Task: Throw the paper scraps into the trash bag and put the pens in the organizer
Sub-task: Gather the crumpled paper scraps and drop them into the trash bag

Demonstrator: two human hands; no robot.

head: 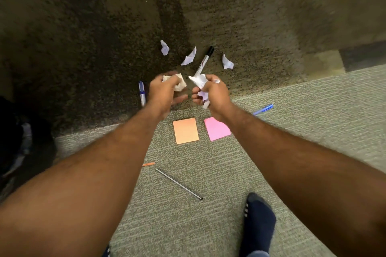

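Both hands reach out over a carpeted floor point(188, 204), each closed on crumpled paper. The left hand point(165, 92) has its fingers curled around a cream paper wad point(179, 83); the right hand point(215, 95) grips white crumpled scraps point(199, 81). Beyond the hands, 3 loose white scraps point(189, 57) lie on the darker carpet beside a black-capped marker point(205, 60). A blue-and-white pen point(142, 93) lies just left of the left hand, and a blue pen point(264, 109) lies to the right. Nearer the person sit an orange sticky pad point(185, 130), a pink sticky pad point(216, 129), a thin dark pen point(179, 184) and a socked foot point(258, 223).
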